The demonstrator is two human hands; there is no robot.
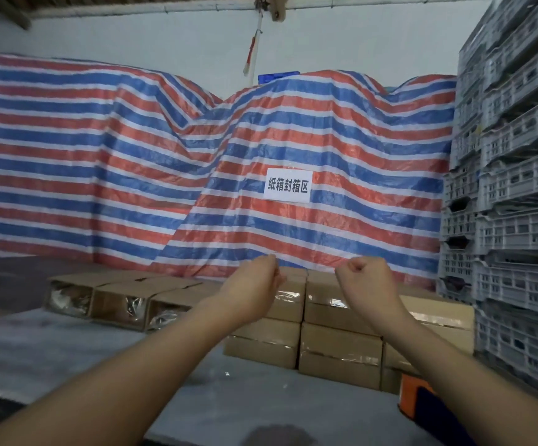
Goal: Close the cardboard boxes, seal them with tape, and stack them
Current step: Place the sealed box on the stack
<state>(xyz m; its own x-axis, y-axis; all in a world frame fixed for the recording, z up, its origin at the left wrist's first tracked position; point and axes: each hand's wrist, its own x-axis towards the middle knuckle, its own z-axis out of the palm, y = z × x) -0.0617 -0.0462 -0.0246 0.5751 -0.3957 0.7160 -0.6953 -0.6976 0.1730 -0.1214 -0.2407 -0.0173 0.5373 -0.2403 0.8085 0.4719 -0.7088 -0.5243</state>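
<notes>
While both forearms reach up from the bottom edge toward mid-frame, nothing is held in either hand.

Left side of frame — a grey table surface (52, 346), bare along its left and near portions, its left edge dropping off at lower left. On it, at centre left, a row of open boxes (123, 300) lies with glossy contents showing through the near ends.

Left hand (255, 278) — forearm rising diagonally from lower left, wrist bent, fingers curled loosely inward toward centre; it grasps nothing and sits in front of the upper edge of the stack.

Centre to right — stacked sealed boxes (338, 342), two tiers visible, shiny tape across their faces, set on the table's far right part. A strip of open table lies between this stack and the open row.

Right hand (364, 275) — forearm rising from lower right, wrist straight, fingers clenched into a fist, knuckles upward, empty. It is apart from the left hand, with a clear gap between them above the stack.

Lower right — an orange and dark object (417, 397), partly behind the right forearm; what it is cannot be told.

Right edge — grey plastic crates (515, 188) piled floor to top of frame, close beside the stack.

Background, full width — a red, white and blue striped tarpaulin (100, 156) bearing a white paper sign (288, 185).
</notes>
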